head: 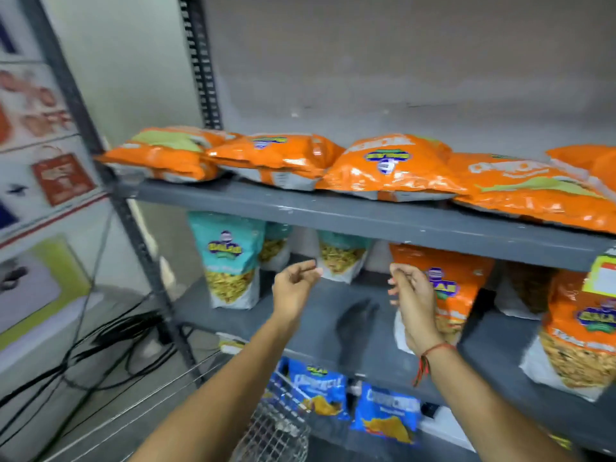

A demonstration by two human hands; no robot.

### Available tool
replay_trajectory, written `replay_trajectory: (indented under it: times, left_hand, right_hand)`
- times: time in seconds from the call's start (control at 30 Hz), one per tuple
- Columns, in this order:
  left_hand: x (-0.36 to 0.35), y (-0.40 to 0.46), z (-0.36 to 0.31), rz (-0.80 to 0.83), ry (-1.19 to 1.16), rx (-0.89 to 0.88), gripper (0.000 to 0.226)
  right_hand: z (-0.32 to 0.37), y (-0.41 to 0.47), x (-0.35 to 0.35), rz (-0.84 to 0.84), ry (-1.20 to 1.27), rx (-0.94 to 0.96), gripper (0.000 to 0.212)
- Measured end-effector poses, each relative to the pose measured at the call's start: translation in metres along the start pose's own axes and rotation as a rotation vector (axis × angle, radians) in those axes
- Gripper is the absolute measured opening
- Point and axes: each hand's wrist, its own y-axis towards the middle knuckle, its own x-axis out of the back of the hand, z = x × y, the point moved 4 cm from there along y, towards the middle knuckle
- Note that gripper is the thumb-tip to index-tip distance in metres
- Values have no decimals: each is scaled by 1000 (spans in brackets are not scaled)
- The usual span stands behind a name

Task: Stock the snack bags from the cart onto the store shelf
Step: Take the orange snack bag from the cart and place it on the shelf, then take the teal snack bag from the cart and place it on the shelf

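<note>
Grey metal shelf unit [366, 221]: three levels in view; the lowest is cut off by the bottom edge, and the right end runs out of frame.
Top level: five orange bags [390, 168] lying flat in a row; the rightmost is cut by the frame edge, and print on all is smeared by motion blur.
Middle level, left: three teal bags [230, 258] standing upright; the front one shows whole, the two behind have their tops hidden by the shelf edge above.
Middle level, right: two upright orange bags [580, 331] counted for certain; one stands behind the right hand, one at the far right under a yellow price tag [603, 275]. A darker bag between them is too shadowed to identify.
Lowest level: two blue bags [386, 411] upright, just beyond the wire cart.
Wire cart [276, 425]: only a corner of mesh shows at the bottom; its contents cannot be made out.
Wall poster [43, 155]: left side, text blurred beyond reading.
Cables [110, 341]: black tangle on the floor, count unclear.
Left hand [295, 281]: empty, fingers loosely curled, raised before the gap in the middle level.
Right hand [411, 295]: empty, fingers half bent, just in front of an orange bag; contact cannot be told. Red thread [430, 358] on the wrist.
</note>
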Motion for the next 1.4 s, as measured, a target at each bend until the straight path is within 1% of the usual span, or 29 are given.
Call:
replay_trajectory:
  times: [0.1, 0.2, 0.27, 0.33, 0.4, 0.43, 0.5, 0.53, 0.57, 0.63, 0.7, 0.77, 0.8, 0.87, 0.9, 0.93, 0.97, 1.03, 1.07, 1.1, 1.17, 1.23, 1.3, 1.33, 1.4]
  left_hand:
    - [87, -21, -22, -123, -10, -53, 28]
    - [181, -44, -33, -265, 23, -94, 26]
    - [247, -57, -23, -390, 52, -92, 22]
    - [306, -74, 3, -526, 55, -24, 14]
    - [356, -92, 47, -625, 92, 110, 12]
    - [377, -104, 75, -665, 136, 208, 14]
    - [409, -137, 130, -734, 252, 417, 29]
    - [418, -157, 158, -743, 319, 520, 29]
    - [423, -177, 184, -730, 389, 622, 27]
    - [423, -217, 238, -649, 480, 859, 28]
    - [410, -248, 284, -532, 472, 1032, 40]
    - [389, -262, 309, -481, 371, 1086, 53]
    - [378, -262, 317, -496, 311, 1081, 52]
    - [361, -256, 331, -609, 243, 1029, 42]
    - [354, -251, 336, -702, 197, 988, 38]
    - [347, -250, 341, -797, 145, 968, 35]
    - [342, -248, 345, -887, 109, 951, 32]
    - [336, -245, 350, -1032, 96, 934, 26]
    - [335, -245, 355, -1085, 85, 929, 22]
    - [335, -245, 357, -1126, 85, 927, 17]
    - [338, -245, 360, -1178, 116, 934, 7]
    - [344, -243, 354, -1207, 155, 928, 9]
    - [350, -239, 341, -1206, 201, 908, 14]
    - [352, -236, 332, -1194, 214, 890, 11]
    - [357, -230, 314, -1155, 214, 850, 10]
  right_hand:
    - [16, -43, -83, 217, 38, -51, 14]
    - [16, -91, -159, 409, 23, -76, 10]
    - [5, -122, -204, 541, -19, -102, 14]
    - [-16, -153, -242, 681, -81, -141, 15]
    - [-50, -179, -272, 807, -158, -179, 14]
    - [-70, -189, -285, 870, -213, -192, 15]
    - [-115, -207, -308, 1026, -352, -199, 18]
    - [-141, -214, -318, 1105, -433, -211, 21]
    - [-169, -221, -326, 1184, -510, -234, 23]
    - [-233, -236, -336, 1365, -660, -295, 24]
    - [-286, -253, -341, 1540, -815, -334, 23]
    - [-325, -268, -347, 1632, -963, -355, 23]
    - [-340, -275, -352, 1678, -977, -336, 23]
    - [-363, -286, -363, 1723, -989, -322, 46]
    - [-373, -291, -367, 1743, -967, -356, 52]
    - [-384, -295, -369, 1759, -945, -383, 53]
    - [-394, -299, -371, 1773, -929, -399, 49]
    - [-413, -304, -374, 1766, -889, -393, 31]
    - [-415, -307, -375, 1742, -873, -359, 20]
    - [-416, -308, -375, 1706, -861, -312, 14]
    - [-416, -309, -373, 1618, -837, -240, 19]
    - [-404, -306, -366, 1532, -834, -184, 29]
    - [-397, -301, -353, 1454, -815, -209, 28]
    - [-391, -298, -346, 1416, -792, -227, 27]
    - [-380, -289, -332, 1346, -745, -267, 33]
